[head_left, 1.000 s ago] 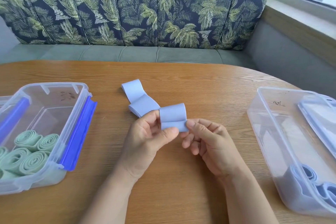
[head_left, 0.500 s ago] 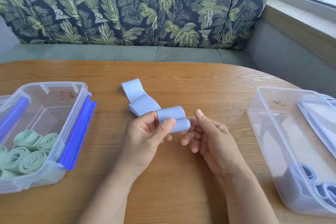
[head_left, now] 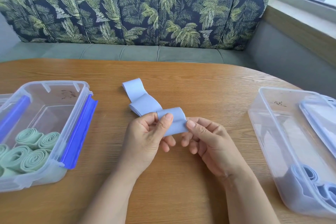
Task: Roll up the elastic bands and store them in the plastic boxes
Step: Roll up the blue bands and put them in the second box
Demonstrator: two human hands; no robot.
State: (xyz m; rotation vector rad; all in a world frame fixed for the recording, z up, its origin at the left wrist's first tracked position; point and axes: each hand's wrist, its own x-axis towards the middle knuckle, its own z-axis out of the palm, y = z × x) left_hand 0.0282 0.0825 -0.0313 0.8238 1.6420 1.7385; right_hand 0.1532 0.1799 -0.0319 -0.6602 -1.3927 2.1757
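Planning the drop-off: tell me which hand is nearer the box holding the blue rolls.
Right. The right hand is left of the box; the left hand is farther left, beyond the blue band.

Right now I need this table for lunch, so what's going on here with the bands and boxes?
A person is rolling a pale blue elastic band over the wooden table. The left hand and right hand each pinch its near end, where a roll is barely started; the rest lies in loose folds beyond. The left box holds green rolls, and the right box holds blue rolls.
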